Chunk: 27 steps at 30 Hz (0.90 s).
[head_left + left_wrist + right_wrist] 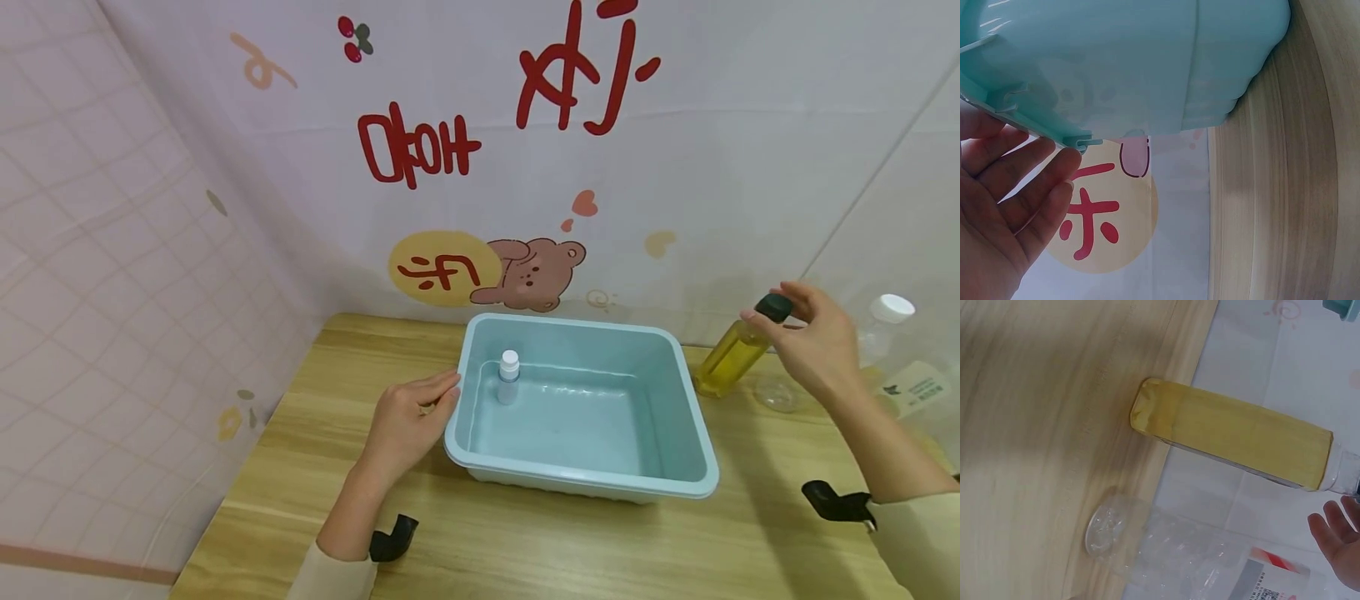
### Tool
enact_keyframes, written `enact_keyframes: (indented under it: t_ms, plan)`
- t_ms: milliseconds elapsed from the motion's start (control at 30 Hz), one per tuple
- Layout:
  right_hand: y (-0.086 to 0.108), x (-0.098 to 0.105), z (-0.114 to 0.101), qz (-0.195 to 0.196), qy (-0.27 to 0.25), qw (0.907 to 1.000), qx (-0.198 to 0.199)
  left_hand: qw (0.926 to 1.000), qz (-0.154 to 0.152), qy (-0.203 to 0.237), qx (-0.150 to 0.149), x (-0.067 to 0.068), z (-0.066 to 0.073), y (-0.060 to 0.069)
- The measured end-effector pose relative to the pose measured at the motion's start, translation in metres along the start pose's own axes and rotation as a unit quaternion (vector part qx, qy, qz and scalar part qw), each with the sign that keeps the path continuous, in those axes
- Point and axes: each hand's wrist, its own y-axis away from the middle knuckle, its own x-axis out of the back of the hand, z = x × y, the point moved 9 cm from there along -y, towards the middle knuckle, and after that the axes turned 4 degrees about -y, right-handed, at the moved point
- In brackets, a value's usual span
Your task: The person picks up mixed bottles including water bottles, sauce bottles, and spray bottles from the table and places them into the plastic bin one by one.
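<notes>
A light blue plastic basin (581,479) stands on the wooden table with a small bottle with a white cap (508,379) inside, near its left wall. My left hand (412,417) pinches the basin's left rim; in the left wrist view its fingers (1035,162) lie against the rim's underside. To the basin's right, my right hand (817,337) grips the dark green cap of a clear square bottle (723,362) of yellow liquid, thumb on one side and fingers on the other. In the right wrist view, that bottle (1241,434) shows its full body; its cap is mostly out of frame.
A clear bottle with a white cap (892,308) and a label stands right of the yellow bottle, partly behind my right hand. A printed white cloth (720,150) hangs behind the table (315,467), and another covers the left side.
</notes>
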Motion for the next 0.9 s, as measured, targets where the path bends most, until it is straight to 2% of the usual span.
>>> enact_keyframes:
  t_ms: [267, 433, 733, 900]
  plan:
    - [0.000, -0.001, 0.013, 0.016, -0.030, 0.9990, -0.027, 1.0000, -0.001, 0.003, 0.009, 0.000, -0.003, 0.001]
    - [0.001, -0.002, 0.015, 0.014, -0.057, 0.9980, -0.023, 1.0000, -0.002, 0.001, 0.006, -0.001, -0.003, 0.000]
    - [0.002, -0.002, 0.015, 0.017, -0.061, 0.9979, -0.018, 0.9998, -0.008, 0.002, 0.021, -0.001, -0.003, 0.001]
    - [0.002, -0.001, 0.016, 0.021, -0.062, 0.9978, -0.013, 0.9999, -0.005, 0.005, 0.015, 0.000, -0.001, 0.000]
